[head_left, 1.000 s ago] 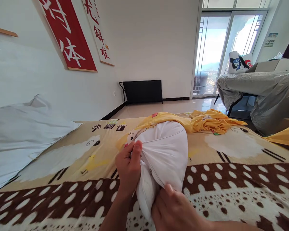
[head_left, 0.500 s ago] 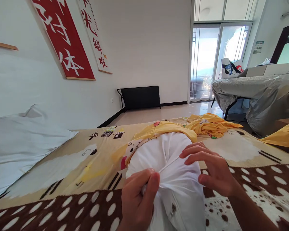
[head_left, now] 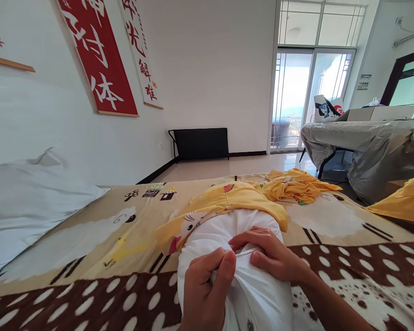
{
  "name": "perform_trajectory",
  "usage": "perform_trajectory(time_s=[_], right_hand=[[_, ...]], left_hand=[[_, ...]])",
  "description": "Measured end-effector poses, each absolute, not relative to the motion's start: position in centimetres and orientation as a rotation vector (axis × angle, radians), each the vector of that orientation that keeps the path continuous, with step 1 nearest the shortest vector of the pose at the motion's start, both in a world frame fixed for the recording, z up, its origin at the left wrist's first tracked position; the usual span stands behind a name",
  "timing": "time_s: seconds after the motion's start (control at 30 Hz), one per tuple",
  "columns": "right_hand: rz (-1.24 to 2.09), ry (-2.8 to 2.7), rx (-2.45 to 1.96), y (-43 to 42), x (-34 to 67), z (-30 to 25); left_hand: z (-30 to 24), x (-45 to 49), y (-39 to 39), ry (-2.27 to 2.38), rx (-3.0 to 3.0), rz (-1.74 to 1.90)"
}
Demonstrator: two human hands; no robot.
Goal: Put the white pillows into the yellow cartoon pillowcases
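- Two-handed, working at one stuffed white pillow (head_left: pixel 262 296); lying on a sheep-printed blanket (head_left: pixel 101 230), centre foreground, with far end disappearing under a yellow printed cloth (head_left: pixel 232 197).
- With left hand (head_left: pixel 210 282), pinching a fold of white fabric between thumb and curled forefinger; holding grip narrow and filled.
- With right hand (head_left: pixel 262 250), touching white fabric just beside left thumb, with fingers and thumb lying low on either side of a raised ridge; showing a narrow grip, but not showing whether truly pinching or merely resting.
- Step in hand, by judgement: gathering and arranging fabric at a ridge, perhaps a seam, on upper face of pillow; drawing creases together between both hands.
- Next move, by judgement: calling for anchoring on left side, a surer purchase on ridge on right side, and no dragging of yellow printed cloth from far end.
- Going unseen: left palm, underside of pillow and covered far end; not revealing whether lying inside yellow printed cloth or only beneath.
- Losing near end of pillow to lower edge, a second pillow (head_left: pixel 37 216) to left edge, a yellow piece (head_left: pixel 407 200) to right edge.
- Barely making out a small dark detail (head_left: pixel 250 325) low down, possibly a zip pull; leaving unsettled any join between yellow printed cloth and crumpled yellow heap (head_left: pixel 296 186).
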State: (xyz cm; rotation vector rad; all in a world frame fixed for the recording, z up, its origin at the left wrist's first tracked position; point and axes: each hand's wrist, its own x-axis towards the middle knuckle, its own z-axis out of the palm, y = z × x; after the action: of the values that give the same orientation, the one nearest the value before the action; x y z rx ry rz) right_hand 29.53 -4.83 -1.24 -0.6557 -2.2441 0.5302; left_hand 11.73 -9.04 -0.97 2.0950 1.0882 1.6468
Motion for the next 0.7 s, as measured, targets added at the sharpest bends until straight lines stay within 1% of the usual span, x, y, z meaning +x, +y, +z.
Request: perform_trajectory(time_s=[0.1,0.2,0.3,0.43,0.53,0.6,0.7], right_hand=[[0.461,-2.36,-0.479,-6.2,30.1,0.4],[0.555,-2.548,-0.337,-6.8,31.0,1.5],[0.676,-2.526,-0.418,-7.1,30.9,1.2],[0.631,-2.333,-0.68,-7.7,29.1,-0.4],[0.568,-2.248,-0.68,-8.0,27.6,-1.3],[0.571,-2.236,-0.653,-8.1,26.9,-1.7],[0.607,-2.232,-0.622,-8.0,26.3,-1.9]], left_hand=[[-1.2,11.8,-10.3,1.073,2.3,1.696],[-1.8,12.4,-10.9,0.993,2.523,1.693],[-2.0,13.0,-10.8,0.908,2.639,1.731],[-1.5,13.2,-10.0,0.821,2.565,1.818],[-1.0,12.9,-9.6,0.875,2.425,1.803],[-0.8,12.7,-9.6,0.885,2.348,1.767],[-0.5,12.7,-9.8,0.817,2.291,1.814]])
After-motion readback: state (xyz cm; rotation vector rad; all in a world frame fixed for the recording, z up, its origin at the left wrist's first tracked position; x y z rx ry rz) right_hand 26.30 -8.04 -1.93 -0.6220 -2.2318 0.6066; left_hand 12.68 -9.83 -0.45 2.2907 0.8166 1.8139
